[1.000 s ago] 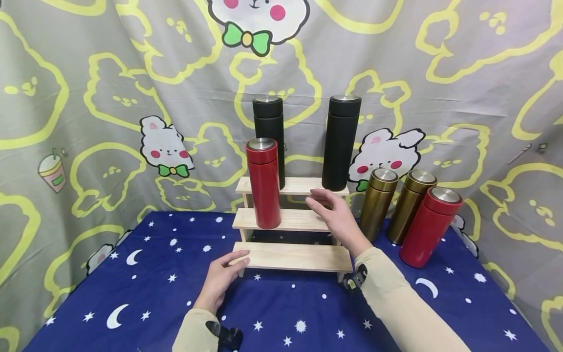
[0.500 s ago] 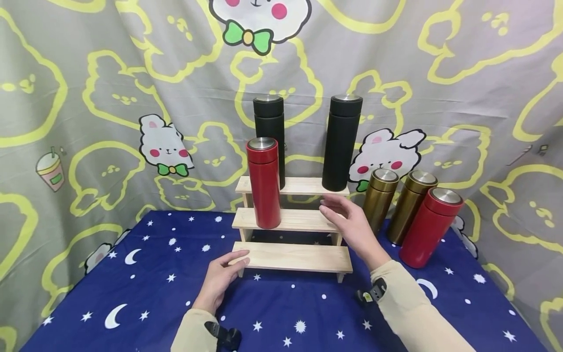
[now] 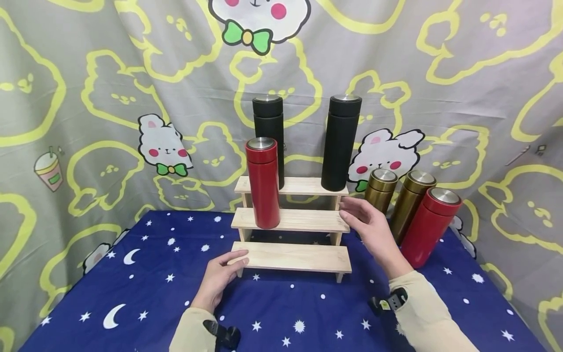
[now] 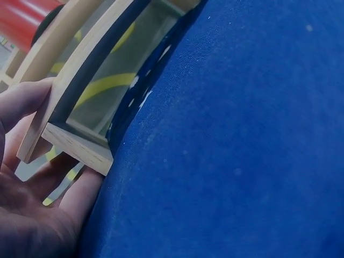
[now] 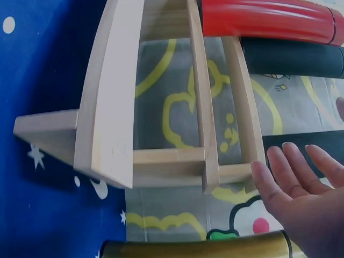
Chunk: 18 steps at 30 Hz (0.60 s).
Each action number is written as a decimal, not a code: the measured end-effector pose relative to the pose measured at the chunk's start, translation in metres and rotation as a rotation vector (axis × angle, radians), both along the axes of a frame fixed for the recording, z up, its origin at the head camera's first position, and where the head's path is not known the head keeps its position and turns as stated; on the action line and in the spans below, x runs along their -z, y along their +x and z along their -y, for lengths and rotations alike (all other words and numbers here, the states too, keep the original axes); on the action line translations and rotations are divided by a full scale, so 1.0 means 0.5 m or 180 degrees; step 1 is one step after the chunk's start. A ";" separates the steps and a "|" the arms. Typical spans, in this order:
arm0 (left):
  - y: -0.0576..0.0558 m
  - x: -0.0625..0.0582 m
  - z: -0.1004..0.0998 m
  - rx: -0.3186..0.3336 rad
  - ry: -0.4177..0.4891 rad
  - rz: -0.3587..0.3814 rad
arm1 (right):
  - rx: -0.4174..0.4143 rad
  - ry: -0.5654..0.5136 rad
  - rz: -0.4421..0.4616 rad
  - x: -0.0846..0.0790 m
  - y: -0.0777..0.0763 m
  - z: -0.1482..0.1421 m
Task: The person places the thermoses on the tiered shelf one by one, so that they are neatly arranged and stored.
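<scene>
Near middle step (image 3: 305,220): right hand (image 3: 371,229) released, shifted rightward
Bottom step (image 3: 292,256), left end: left hand (image 3: 217,277) unmoved, grasping it

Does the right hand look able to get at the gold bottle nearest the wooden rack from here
Probably yes: the right hand is empty beside the wooden rack, and nothing seems to stand between it and that gold bottle.

We see a smooth wooden stand (image 3: 290,256), matt black flasks (image 3: 338,151), glossy red flasks (image 3: 265,190) with shiny metal tops (image 3: 261,143), creased cloth backdrop (image 3: 206,98).
</scene>
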<state>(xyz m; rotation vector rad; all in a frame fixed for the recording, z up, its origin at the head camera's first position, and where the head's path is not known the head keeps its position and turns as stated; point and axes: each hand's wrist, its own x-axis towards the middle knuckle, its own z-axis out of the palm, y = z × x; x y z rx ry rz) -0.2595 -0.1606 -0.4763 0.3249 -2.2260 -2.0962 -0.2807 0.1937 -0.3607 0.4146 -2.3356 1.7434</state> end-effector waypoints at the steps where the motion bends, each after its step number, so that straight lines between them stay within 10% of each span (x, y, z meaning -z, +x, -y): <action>1: 0.000 0.000 0.000 0.0002 -0.0001 -0.0004 | 0.0000 -0.0017 0.0001 0.001 0.003 -0.004; 18: -0.002 0.000 0.000 -0.0017 0.0017 0.0017 | 0.0173 0.0074 -0.0077 0.014 0.034 -0.061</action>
